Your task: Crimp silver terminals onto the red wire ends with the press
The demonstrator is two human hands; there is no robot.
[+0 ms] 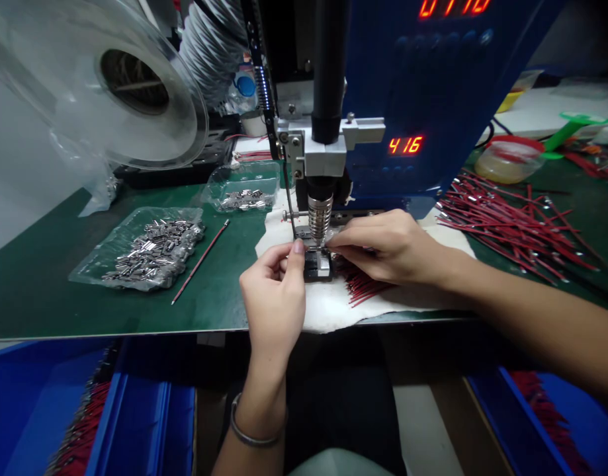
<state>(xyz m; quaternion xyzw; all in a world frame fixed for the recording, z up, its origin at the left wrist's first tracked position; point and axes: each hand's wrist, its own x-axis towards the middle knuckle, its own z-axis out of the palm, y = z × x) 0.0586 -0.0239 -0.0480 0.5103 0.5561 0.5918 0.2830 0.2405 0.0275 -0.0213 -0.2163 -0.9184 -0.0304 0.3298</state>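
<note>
Under the spring-wrapped nozzle [319, 215] of a blue machine [383, 86], the head view, my only one, shows me a small metal fixture [323, 266] with a hand at either side. I see the left hand [274, 284] at its left edge, thumb raised against the bent forefinger; I cannot tell from here whether anything is grasped between them. The right hand [388, 248] comes in from the other side, thumb and forefinger drawn together near the nozzle's tip, and their grip is too small for me to read as well. A bunch of red wires [366, 289] lies on the white sheet [328, 320], just right of the fixture and partly beneath the right hand. Farther right I have a loose pile of red wires [517, 228] on the green bench [30, 284]. To the left, one single wire [199, 264] lies beside a clear tray [92, 261] heaped with metal pieces [155, 251]. The machine's lower display [405, 145] reads 416.
</note>
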